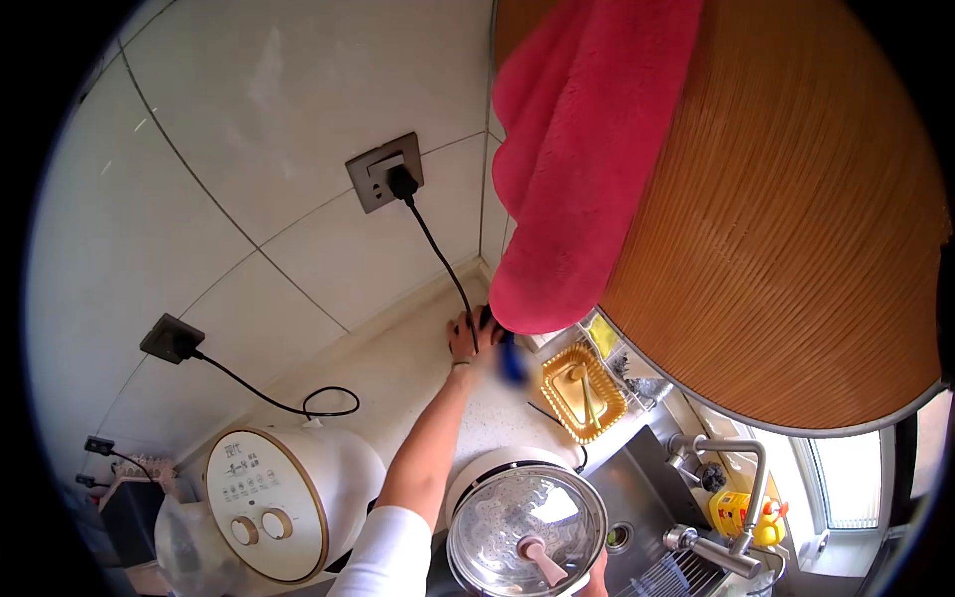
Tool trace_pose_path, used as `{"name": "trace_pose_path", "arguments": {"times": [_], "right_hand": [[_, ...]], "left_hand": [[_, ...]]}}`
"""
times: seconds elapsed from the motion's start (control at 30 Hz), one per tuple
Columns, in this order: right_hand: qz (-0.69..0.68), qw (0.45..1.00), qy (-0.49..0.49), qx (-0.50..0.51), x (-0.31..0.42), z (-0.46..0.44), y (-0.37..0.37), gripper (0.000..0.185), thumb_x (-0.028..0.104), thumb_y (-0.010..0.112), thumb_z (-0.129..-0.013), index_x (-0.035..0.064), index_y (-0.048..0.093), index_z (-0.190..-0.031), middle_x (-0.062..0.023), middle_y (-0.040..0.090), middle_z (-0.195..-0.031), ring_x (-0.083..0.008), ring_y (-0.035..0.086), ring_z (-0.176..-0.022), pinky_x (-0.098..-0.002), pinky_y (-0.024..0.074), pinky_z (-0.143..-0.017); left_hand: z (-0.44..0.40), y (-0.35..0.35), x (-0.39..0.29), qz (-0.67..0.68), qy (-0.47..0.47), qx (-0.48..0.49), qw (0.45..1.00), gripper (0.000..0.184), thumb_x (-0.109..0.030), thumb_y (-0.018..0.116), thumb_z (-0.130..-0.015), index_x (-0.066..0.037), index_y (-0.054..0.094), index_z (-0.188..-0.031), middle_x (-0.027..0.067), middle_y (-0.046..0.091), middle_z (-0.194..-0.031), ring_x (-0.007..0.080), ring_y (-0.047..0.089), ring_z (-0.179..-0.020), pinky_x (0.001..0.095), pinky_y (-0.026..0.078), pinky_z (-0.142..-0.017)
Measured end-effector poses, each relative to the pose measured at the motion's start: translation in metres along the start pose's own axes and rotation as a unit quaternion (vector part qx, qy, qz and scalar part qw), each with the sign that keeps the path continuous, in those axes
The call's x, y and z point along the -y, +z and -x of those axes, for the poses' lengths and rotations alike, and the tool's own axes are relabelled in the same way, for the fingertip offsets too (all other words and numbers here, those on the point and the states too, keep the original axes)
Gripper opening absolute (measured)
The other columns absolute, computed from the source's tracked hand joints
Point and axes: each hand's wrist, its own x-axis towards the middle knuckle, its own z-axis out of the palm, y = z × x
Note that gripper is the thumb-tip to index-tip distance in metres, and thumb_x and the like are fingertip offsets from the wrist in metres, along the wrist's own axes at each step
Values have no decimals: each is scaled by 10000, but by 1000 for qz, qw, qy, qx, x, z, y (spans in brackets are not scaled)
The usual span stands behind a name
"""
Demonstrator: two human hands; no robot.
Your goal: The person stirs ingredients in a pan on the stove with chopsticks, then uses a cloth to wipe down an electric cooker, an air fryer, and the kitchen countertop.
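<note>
My left hand (473, 336) reaches into the counter corner, its fingers bent around something dark that I cannot make out. A black power cord (438, 247) runs down past this hand from the wall outlet (386, 172). Next to the fingers shows a blurred dark blue thing (513, 362). A pink towel (587, 169) hangs close above and covers part of that spot. Nearer to me is a round pot with a clear glass lid (502, 522) and a pink lid handle (540, 559). My right hand (596, 577) is at the pot's right side, its fingers mostly hidden.
A white appliance with two knobs (267, 502) stands at left. A gold tray (567, 403) holding a light-coloured utensil sits right of my left hand. Beyond the pot are a sink (637, 478), a faucet (751, 488) and a yellow bottle (731, 512). A wood-grained panel (786, 219) looms upper right.
</note>
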Motion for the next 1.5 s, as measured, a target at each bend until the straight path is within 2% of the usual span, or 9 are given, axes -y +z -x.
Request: {"name": "trace_pose_path", "arguments": {"times": [0.13, 0.2, 0.33, 0.4, 0.47, 0.73, 1.13, 1.23, 1.5], "right_hand": [[-12, 1000, 15, -5, -1, -2, -1, 382, 305, 592, -971, 58, 543, -1258, -101, 611, -1082, -213, 615, -940, -374, 526, -840], [-20, 1000, 20, -4, -1, -5, -2, 376, 305, 582, -979, 55, 542, -1257, -95, 611, -1080, -204, 613, -938, -366, 524, -839], [-38, 999, 28, -4, 0, -6, 0, 365, 304, 562, -995, 49, 540, -1255, -82, 610, -1077, -186, 610, -933, -350, 522, -837], [-53, 998, 29, -4, -2, -5, 0, 360, 304, 552, -1003, 47, 539, -1254, -76, 610, -1075, -178, 608, -931, -343, 521, -836], [-71, 997, 39, -7, -7, -4, -1, 356, 304, 542, -1011, 44, 538, -1253, -70, 610, -1073, -169, 606, -928, -335, 520, -835], [-109, 993, 41, 0, 22, 9, 11, 360, 279, 552, -1012, 50, 525, -1288, -56, 600, -1105, -155, 601, -948, -326, 520, -847], [113, 968, -222, 3, 25, 14, 25, 285, 342, 526, -1028, 64, 568, -1074, -55, 631, -859, -169, 637, -730, -333, 546, -634], [-182, 983, -32, -2, 36, 17, 34, 351, 401, 497, -1034, 57, 563, -1028, -71, 628, -788, -194, 641, -678, -331, 546, -602], [-188, 981, -44, -12, 28, -6, 43, 390, 402, 459, -1049, 28, 569, -1030, -81, 634, -762, -189, 632, -655, -333, 548, -608]], "left_hand": [[22, 18, 9, 61, 47, 45, 996, 288, -260, 627, -908, -206, 666, -1188, 55, 555, -1292, 274, 450, -1231, 500, 339, -1028], [43, 11, 18, 106, 225, 105, 963, 270, -288, 646, -896, -249, 695, -1159, 18, 549, -1315, 252, 452, -1245, 484, 341, -1033], [65, 12, 30, 195, 240, 137, 941, 236, -238, 678, -858, -277, 729, -1085, -16, 637, -1156, 218, 559, -1125, 418, 411, -1002], [44, 24, 43, 229, 33, 151, 961, 197, -255, 632, -900, -257, 730, -1071, -17, 654, -1106, 222, 580, -1088, 408, 430, -988], [27, -4, 39, 21, -13, -50, 998, 364, -352, 537, -973, -213, 629, -1297, 45, 566, -1289, 322, 447, -1239, 521, 329, -1058], [103, -14, 50, 98, 125, 159, 974, 381, -148, 628, -894, -313, 673, -1234, -62, 574, -1334, 258, 408, -1310, 494, 263, -1115], [256, -93, 29, 180, -132, 152, 963, 466, -64, 672, -827, -337, 699, -1204, -118, 558, -1398, 301, 453, -1243, 469, 304, -1097], [292, -88, 32, 235, -169, 85, 954, 462, -8, 638, -817, -233, 698, -1216, -15, 584, -1364, 325, 450, -1212, 420, 334, -1067], [378, -111, 4, 83, -179, 159, 967, 532, -266, 633, -853, -42, 567, -1330, 126, 558, -1347, 246, 468, -1284, 517, 263, -1053]]}}
